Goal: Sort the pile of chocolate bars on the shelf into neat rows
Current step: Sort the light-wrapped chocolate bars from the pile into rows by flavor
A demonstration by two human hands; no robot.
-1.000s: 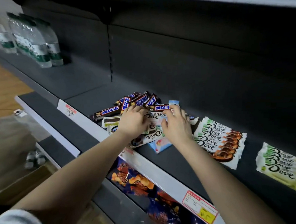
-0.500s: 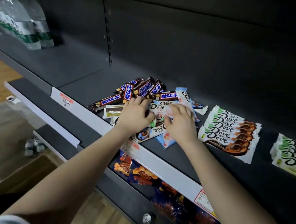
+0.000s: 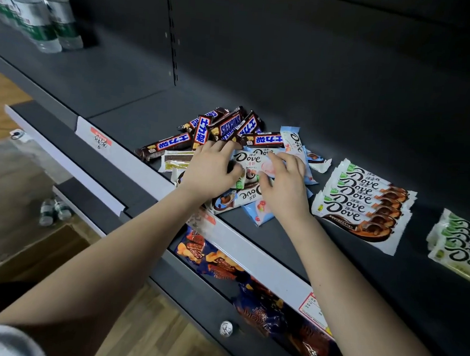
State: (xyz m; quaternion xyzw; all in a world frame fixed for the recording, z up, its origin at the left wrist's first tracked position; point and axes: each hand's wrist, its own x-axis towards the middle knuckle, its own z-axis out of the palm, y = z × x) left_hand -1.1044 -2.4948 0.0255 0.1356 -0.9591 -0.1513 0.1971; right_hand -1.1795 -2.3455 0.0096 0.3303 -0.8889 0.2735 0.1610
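Both hands have edged deeper into the pile of chocolate bars (image 3: 227, 196) near the front of the shelf (image 3: 139, 108); the left hand (image 3: 209, 173) lies flat, fingers straight, pressing the heap beside the Snickers bars (image 3: 226, 127); the right hand (image 3: 283, 186) pinches a pale-blue Dove bar (image 3: 250, 161). Sorting looks midway; a brown Dove row (image 3: 364, 202) and a green Dove row (image 3: 460, 246) already lie neat to the right. The next move probably calls for lifting this bar free to start its own row.
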